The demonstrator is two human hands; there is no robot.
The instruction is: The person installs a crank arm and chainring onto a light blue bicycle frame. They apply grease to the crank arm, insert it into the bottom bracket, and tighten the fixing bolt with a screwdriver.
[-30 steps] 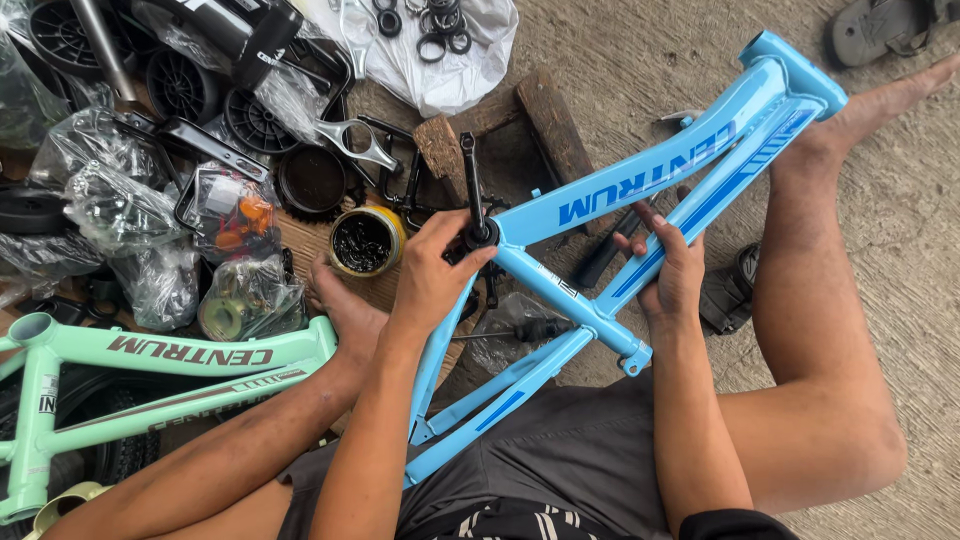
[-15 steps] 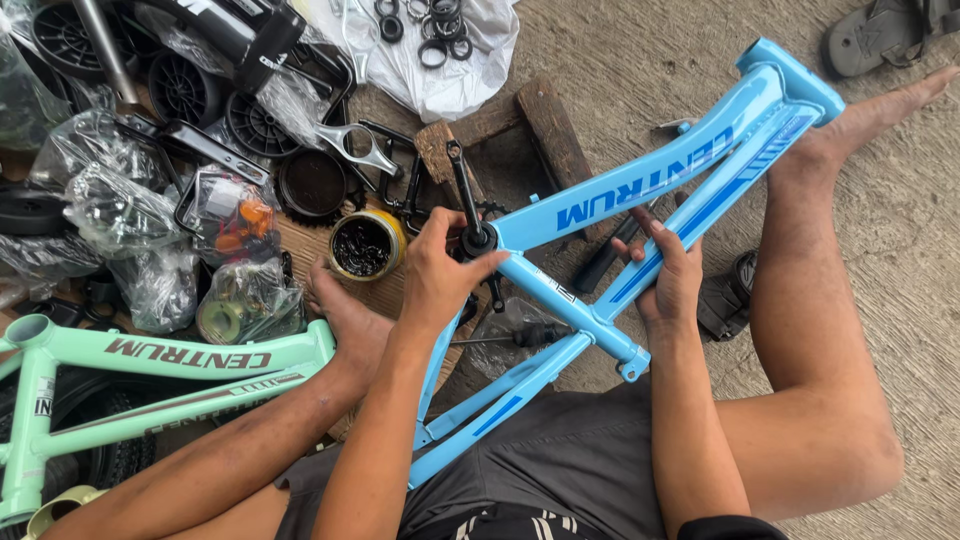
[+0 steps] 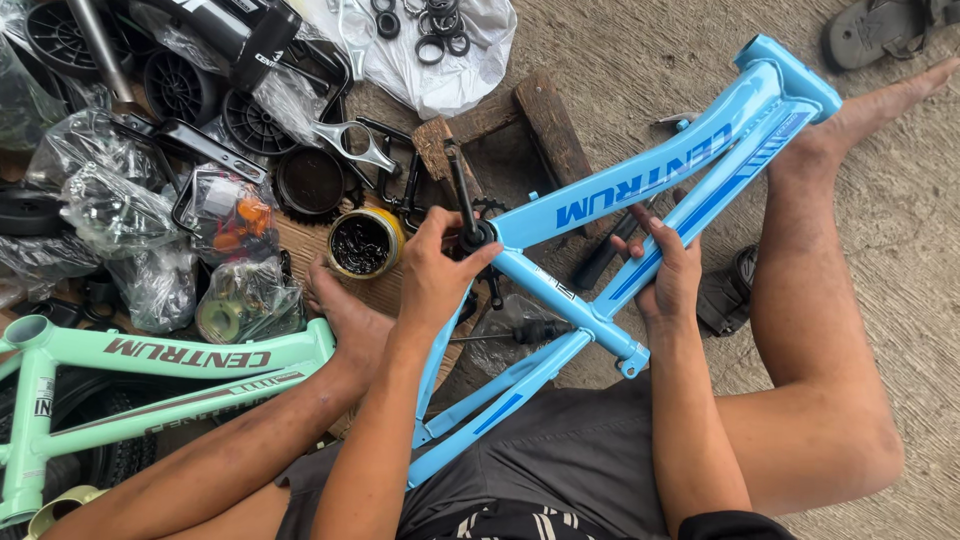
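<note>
A light blue bicycle frame (image 3: 640,190) lies across my lap, its head tube pointing to the upper right. My left hand (image 3: 432,275) is closed around the frame's joint where a thin black rod (image 3: 458,185) sticks up out of it. My right hand (image 3: 668,280) grips the frame's lower sloping tube from beneath, fingers wrapped over it. My left foot (image 3: 345,320) rests on the ground just left of the left hand. My right leg (image 3: 810,300) stretches out under the frame.
An open yellow tin of dark grease (image 3: 365,243) sits beside my left hand. A mint green frame (image 3: 160,355) lies at the left. Plastic bags of small parts (image 3: 120,215), black wheels (image 3: 180,85), wooden blocks (image 3: 545,120) and a sandal (image 3: 880,30) lie around.
The black rod's top has leaned a little to the left under my left hand. My right hand has slid slightly down the tube. The frame stays put.
</note>
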